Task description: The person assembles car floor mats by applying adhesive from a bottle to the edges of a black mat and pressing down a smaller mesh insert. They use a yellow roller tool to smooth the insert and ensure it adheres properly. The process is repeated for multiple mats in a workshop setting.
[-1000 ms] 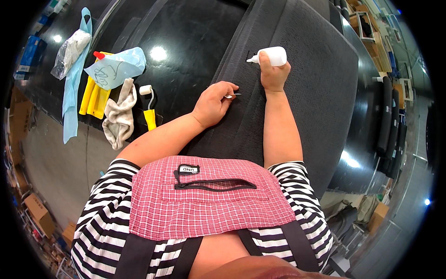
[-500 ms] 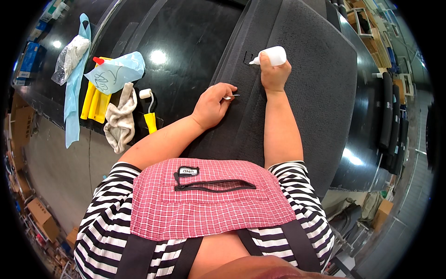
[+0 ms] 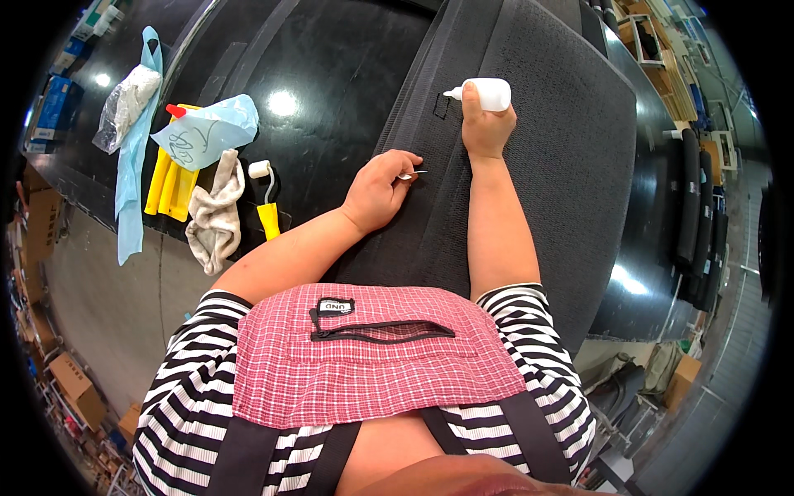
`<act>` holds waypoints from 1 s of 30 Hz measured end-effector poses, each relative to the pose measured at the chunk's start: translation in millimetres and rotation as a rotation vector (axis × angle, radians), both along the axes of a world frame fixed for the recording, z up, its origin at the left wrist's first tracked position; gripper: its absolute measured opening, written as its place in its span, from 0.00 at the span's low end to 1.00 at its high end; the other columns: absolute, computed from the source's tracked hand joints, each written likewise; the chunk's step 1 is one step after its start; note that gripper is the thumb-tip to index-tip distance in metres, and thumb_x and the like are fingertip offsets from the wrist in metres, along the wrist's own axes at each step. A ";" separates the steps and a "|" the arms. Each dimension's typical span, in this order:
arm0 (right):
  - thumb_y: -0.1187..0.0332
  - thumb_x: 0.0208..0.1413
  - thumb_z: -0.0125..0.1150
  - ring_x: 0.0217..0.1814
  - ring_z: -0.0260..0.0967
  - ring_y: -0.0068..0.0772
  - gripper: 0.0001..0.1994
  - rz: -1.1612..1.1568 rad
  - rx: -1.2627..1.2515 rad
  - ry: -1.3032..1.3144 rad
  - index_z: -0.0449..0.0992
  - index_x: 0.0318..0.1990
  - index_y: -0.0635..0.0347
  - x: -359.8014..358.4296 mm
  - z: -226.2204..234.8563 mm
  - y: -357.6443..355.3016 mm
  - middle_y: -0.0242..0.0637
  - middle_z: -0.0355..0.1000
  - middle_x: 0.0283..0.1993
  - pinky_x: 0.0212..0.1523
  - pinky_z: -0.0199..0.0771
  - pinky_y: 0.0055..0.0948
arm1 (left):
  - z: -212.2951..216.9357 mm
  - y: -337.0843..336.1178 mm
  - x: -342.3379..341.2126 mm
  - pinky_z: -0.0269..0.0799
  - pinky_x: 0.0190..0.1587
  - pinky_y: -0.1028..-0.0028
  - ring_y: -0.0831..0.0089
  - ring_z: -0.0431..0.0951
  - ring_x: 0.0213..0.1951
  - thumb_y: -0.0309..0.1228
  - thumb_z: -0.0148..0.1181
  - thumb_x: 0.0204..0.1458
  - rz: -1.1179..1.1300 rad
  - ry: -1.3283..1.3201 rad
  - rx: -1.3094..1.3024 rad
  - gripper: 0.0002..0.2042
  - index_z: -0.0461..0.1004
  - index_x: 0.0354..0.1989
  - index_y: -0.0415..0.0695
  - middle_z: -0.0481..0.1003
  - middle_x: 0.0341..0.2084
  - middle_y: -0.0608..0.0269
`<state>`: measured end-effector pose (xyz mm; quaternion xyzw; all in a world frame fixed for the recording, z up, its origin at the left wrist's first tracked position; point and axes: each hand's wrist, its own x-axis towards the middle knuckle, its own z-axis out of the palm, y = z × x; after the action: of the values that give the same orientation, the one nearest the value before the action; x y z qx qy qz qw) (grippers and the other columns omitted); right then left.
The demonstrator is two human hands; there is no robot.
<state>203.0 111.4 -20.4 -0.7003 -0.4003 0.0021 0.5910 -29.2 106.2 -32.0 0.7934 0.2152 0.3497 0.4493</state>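
A white squeeze bottle (image 3: 494, 94) with a narrow nozzle is gripped in my right hand (image 3: 486, 131), tipped sideways with its nozzle pointing left. Just below the nozzle, a small dark rectangular outline (image 3: 442, 106) shows on the black textured sheet (image 3: 546, 165). My left hand (image 3: 382, 188) rests at the sheet's left edge, closed on a small thin white piece (image 3: 411, 174) whose kind I cannot make out. Several dark layers appear stacked along that left edge.
On the black table (image 3: 331, 74) to the left lie a small roller (image 3: 266, 217) with a yellow handle, a crumpled beige cloth (image 3: 217, 219), a light-blue sheet (image 3: 211, 132), yellow pieces (image 3: 169, 190) and a clear plastic bag (image 3: 128, 107). Dark rolls (image 3: 688, 198) stand at far right.
The bottle's nozzle has moved slightly up, to the top of the rectangular outline, and a line now shows along the outline's right side. My left hand has barely moved.
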 end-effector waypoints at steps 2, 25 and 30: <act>0.57 0.53 0.68 0.35 0.80 0.43 0.14 -0.022 -0.023 -0.035 0.82 0.33 0.60 0.0 0.0 2.6 0.41 0.81 0.33 0.40 0.79 0.39 | -1.3 0.2 0.6 0.76 0.48 0.65 0.55 0.81 0.44 0.16 0.59 0.53 -0.001 -0.005 0.000 0.06 0.72 0.36 0.40 0.80 0.46 0.50; 0.59 0.54 0.64 0.30 0.80 0.44 0.13 0.037 -0.108 -0.083 0.81 0.31 0.60 -1.6 5.3 -9.3 0.41 0.80 0.28 0.36 0.78 0.40 | -0.8 -0.3 0.2 0.76 0.48 0.64 0.55 0.81 0.44 0.16 0.58 0.53 0.011 0.012 0.012 0.06 0.72 0.36 0.40 0.81 0.45 0.51; 0.60 0.53 0.65 0.30 0.80 0.43 0.12 0.000 -0.049 -0.099 0.81 0.30 0.61 -0.1 9.5 -9.0 0.41 0.80 0.28 0.37 0.79 0.38 | 0.9 0.2 0.5 0.76 0.48 0.64 0.55 0.81 0.44 0.17 0.59 0.54 0.006 0.003 0.010 0.05 0.71 0.36 0.40 0.81 0.46 0.51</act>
<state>202.9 102.4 -10.9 -0.7139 -0.4290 -0.0227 0.5530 -28.7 106.4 -31.2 0.7955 0.2164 0.3511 0.4439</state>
